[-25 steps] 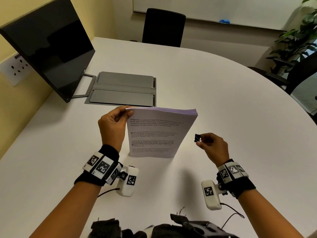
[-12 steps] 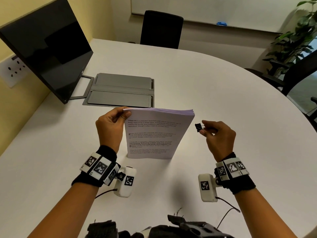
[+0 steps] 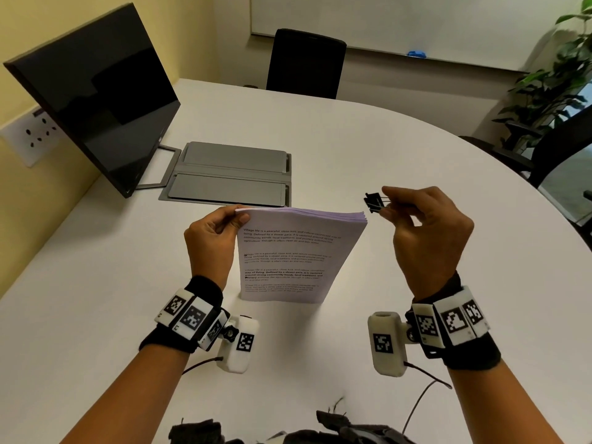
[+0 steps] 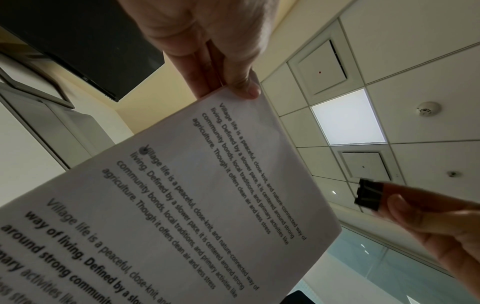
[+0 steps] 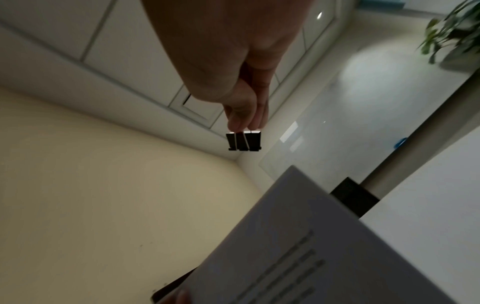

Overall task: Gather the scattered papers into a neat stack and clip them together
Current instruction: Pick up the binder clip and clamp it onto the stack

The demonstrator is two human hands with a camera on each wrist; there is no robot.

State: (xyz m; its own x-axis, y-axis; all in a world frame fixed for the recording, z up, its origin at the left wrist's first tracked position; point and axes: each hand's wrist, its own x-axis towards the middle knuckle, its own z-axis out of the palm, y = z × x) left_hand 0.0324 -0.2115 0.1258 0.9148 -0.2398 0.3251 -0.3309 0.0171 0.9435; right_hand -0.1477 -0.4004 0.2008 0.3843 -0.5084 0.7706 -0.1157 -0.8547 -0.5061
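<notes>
A squared stack of printed papers (image 3: 288,261) stands upright on its lower edge on the white table (image 3: 384,149). My left hand (image 3: 211,238) pinches its top left corner, thumb on the front sheet; the left wrist view shows the papers (image 4: 182,195) under that hand (image 4: 223,82). My right hand (image 3: 426,232) pinches a black binder clip (image 3: 373,202) by its wire handles, jaws spread, just above and right of the stack's top right corner, apart from it. The right wrist view shows the clip (image 5: 243,141) below my right hand (image 5: 244,115), with the papers (image 5: 311,257) lower down.
A dark monitor (image 3: 96,100) stands at the left of the table. Grey floor-box panels (image 3: 230,174) lie behind the papers. A black chair (image 3: 306,64) sits at the far edge, another chair and a plant (image 3: 551,84) at the right. Dark cloth (image 3: 288,434) lies near me.
My right hand has lifted the binder clip up and slightly toward the stack's top right corner. The left hand and the papers have stayed in place.
</notes>
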